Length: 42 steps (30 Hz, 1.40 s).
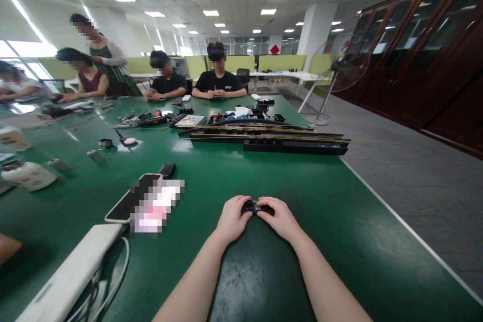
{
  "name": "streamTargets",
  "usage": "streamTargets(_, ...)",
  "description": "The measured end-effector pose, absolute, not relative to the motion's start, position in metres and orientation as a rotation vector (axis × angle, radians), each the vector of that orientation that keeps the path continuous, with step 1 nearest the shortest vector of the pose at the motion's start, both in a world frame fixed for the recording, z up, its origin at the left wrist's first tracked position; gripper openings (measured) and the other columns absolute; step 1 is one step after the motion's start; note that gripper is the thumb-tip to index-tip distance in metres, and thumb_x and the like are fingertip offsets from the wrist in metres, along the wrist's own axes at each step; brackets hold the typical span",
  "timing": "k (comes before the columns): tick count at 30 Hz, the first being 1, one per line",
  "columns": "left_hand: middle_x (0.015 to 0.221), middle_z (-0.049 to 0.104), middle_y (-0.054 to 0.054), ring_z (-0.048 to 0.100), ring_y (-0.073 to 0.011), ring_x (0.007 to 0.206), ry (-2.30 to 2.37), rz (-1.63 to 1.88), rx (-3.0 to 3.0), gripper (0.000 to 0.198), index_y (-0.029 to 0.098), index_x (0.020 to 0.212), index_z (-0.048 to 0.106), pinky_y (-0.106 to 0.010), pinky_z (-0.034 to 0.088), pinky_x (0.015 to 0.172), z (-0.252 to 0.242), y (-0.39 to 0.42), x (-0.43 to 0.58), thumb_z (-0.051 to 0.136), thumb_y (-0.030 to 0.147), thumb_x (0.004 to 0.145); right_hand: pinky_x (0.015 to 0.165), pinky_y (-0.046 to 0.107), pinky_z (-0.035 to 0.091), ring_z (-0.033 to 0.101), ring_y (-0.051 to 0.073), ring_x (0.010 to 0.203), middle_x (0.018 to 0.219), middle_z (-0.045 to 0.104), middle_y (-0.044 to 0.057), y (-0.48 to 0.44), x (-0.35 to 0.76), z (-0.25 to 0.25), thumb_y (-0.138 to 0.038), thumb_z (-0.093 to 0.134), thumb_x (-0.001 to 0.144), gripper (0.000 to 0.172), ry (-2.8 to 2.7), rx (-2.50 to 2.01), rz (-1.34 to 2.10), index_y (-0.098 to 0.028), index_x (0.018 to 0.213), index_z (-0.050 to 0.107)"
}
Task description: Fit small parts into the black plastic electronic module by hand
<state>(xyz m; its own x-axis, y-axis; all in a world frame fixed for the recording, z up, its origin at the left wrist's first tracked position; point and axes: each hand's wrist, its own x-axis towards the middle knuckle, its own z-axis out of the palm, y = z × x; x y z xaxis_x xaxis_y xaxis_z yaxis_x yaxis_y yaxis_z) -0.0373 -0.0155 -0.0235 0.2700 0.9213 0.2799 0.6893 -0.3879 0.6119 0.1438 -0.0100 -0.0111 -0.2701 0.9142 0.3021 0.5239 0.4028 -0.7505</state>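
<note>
Both forearms reach forward over the green table (pixel 256 282). Between my hands is a small black part (pixel 255 207), perhaps plastic, with some lighter detail in its middle; its exact kind is too small to make out. My left hand (pixel 234 215) grips its left end, thumb on the near side and fingers on the far side. On the opposite end, my right hand (pixel 278 215) pinches it in the same way. The part is held low, at or just above the tabletop. My fingers cover both of its ends.
Long black rails (pixel 294 146) with thin brass-coloured rods lie across the table ahead. To the left are a phone (pixel 135 198), a white power strip (pixel 71 276) with cables, and a white jar (pixel 28 176). Several people sit or stand beyond. A fan (pixel 332 68) stands right.
</note>
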Motion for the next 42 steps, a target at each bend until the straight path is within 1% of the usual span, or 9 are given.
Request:
streamTargets(6, 0.111, 0.056, -0.005, 0.048, -0.0198, 0.105, 1.471, 0.874, 2.163, 0.039, 0.021, 0.110, 0.051, -0.039, 0.036, 0.093, -0.023, -0.016, -0.037, 0.057, 0.020, 0.072, 0.092, 0.038, 0.039, 0.057, 0.021, 0.098, 0.100, 0.065, 0.005, -0.011, 0.145, -0.010, -0.025, 0.063, 0.068, 0.021, -1.698, -1.238, 0.850, -0.023, 0.089, 0.065)
streamTargets(10, 0.111, 0.056, -0.005, 0.048, -0.0197, 0.106, 1.479, 0.874, 2.158, 0.039, 0.021, 0.110, 0.051, -0.039, 0.035, 0.094, -0.021, -0.017, -0.037, 0.057, 0.020, 0.072, 0.091, 0.040, 0.040, 0.058, 0.022, 0.095, 0.097, 0.066, 0.005, -0.010, 0.146, -0.008, -0.027, 0.062, 0.069, 0.023, -1.629, -1.261, 0.896, -0.023, 0.091, 0.064)
streamTargets(16, 0.111, 0.057, -0.005, 0.048, -0.0202, 0.106, 1.491, 0.875, 2.148, 0.039, 0.022, 0.110, 0.052, -0.040, 0.035, 0.094, -0.020, -0.017, -0.036, 0.057, 0.020, 0.071, 0.087, 0.039, 0.042, 0.061, 0.022, 0.087, 0.089, 0.068, 0.005, -0.007, 0.149, -0.011, -0.029, 0.067, 0.065, 0.023, -1.402, -1.183, 1.050, -0.020, 0.086, 0.064)
streamTargets(20, 0.111, 0.057, -0.005, 0.048, -0.0202, 0.106, 1.491, 0.871, 2.146, 0.039, 0.022, 0.110, 0.052, -0.040, 0.035, 0.094, -0.019, -0.017, -0.036, 0.058, 0.020, 0.071, 0.087, 0.038, 0.044, 0.062, 0.021, 0.088, 0.090, 0.068, 0.006, -0.004, 0.151, -0.015, -0.031, 0.067, 0.065, 0.026, -1.328, -1.152, 1.092, -0.019, 0.088, 0.062)
streamTargets(28, 0.112, 0.056, -0.005, 0.048, -0.0205, 0.106, 1.494, 0.867, 2.136, 0.039, 0.022, 0.110, 0.052, -0.040, 0.035, 0.095, -0.017, -0.017, -0.036, 0.057, 0.020, 0.072, 0.084, 0.039, 0.047, 0.064, 0.022, 0.085, 0.087, 0.070, 0.007, -0.004, 0.154, -0.011, -0.037, 0.071, 0.059, 0.032, -1.135, -1.136, 1.144, -0.019, 0.084, 0.061)
streamTargets(42, 0.112, 0.057, -0.005, 0.048, -0.0199, 0.106, 1.493, 0.864, 2.130, 0.039, 0.022, 0.110, 0.052, -0.039, 0.035, 0.094, -0.015, -0.018, -0.036, 0.057, 0.022, 0.072, 0.089, 0.040, 0.043, 0.063, 0.021, 0.088, 0.086, 0.069, 0.005, 0.000, 0.159, -0.018, -0.034, 0.070, 0.062, 0.031, -0.927, -1.043, 1.160, -0.019, 0.087, 0.059)
